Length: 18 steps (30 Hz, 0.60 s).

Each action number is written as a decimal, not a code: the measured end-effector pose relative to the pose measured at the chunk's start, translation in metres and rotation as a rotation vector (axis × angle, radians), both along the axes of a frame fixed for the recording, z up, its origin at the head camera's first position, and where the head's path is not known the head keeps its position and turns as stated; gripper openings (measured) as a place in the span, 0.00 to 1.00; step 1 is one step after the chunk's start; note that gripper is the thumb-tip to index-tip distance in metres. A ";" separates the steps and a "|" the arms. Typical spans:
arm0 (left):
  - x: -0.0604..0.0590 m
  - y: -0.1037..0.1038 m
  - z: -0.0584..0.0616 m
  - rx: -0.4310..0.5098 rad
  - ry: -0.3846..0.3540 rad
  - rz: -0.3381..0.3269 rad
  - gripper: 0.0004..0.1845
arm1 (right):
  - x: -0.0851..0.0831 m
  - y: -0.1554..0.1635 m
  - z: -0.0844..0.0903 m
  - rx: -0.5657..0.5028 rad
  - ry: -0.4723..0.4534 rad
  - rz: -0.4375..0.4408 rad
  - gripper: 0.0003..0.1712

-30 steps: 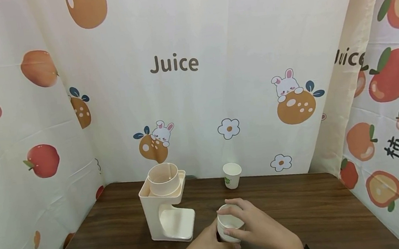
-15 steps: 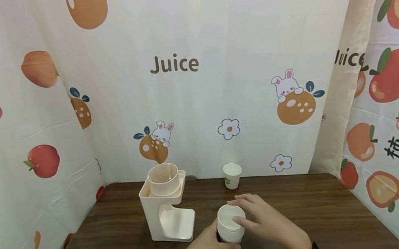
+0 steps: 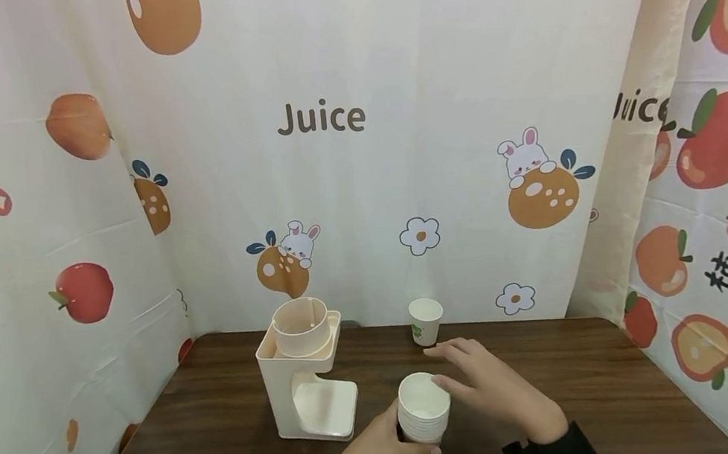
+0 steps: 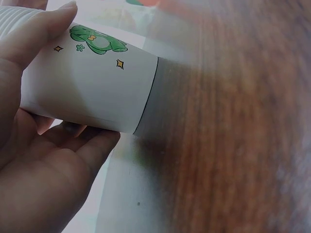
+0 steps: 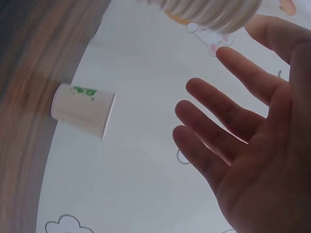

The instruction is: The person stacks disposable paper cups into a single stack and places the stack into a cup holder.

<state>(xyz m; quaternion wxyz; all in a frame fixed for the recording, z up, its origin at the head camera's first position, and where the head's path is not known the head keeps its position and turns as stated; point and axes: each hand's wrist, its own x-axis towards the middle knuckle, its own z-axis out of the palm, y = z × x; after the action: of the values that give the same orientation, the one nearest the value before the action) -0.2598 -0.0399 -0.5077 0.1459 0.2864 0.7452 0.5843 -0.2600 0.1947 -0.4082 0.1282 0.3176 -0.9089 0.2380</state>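
2 hands work over a stack of paper cups near the front edge of the table. The left hand grips the stack around its lower half, thumb and fingers curled about the printed side, as the left wrist view shows plainly. The right hand hovers just beside the stack's rim, fingers straight and spread, holding nothing; whether a fingertip brushes the rim cannot be told from the head view, and the right wrist view shows the palm bare.

As for progress, 1 single cup already stands upright on its own near the back of the table, well apart from the stack, so it looks as if 1 cup has been set out and the remaining cups are yet to be dealt with. The stack stays nested, its top cup not lifted free.

Left of the stack stands a cream cup dispenser, with a round holder on top and a flat base under it; nothing sits on that base. Behind everything hangs a curtain printed with fruit, rabbits and the word Juice.
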 end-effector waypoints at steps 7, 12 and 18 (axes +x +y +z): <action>0.000 0.001 0.001 -0.007 -0.008 0.014 0.42 | -0.017 0.002 0.000 0.026 0.025 -0.030 0.21; 0.000 0.002 0.000 -0.019 0.001 0.026 0.42 | -0.030 0.002 -0.003 0.055 0.068 -0.016 0.21; 0.001 0.002 0.001 -0.016 -0.004 0.036 0.41 | -0.050 0.000 -0.011 0.082 0.063 -0.044 0.22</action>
<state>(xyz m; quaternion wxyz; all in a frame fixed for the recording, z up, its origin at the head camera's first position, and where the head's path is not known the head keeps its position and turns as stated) -0.2589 -0.0378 -0.5066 0.1390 0.2708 0.7547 0.5812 -0.3101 0.1951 -0.4187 0.1490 0.3100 -0.9200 0.1877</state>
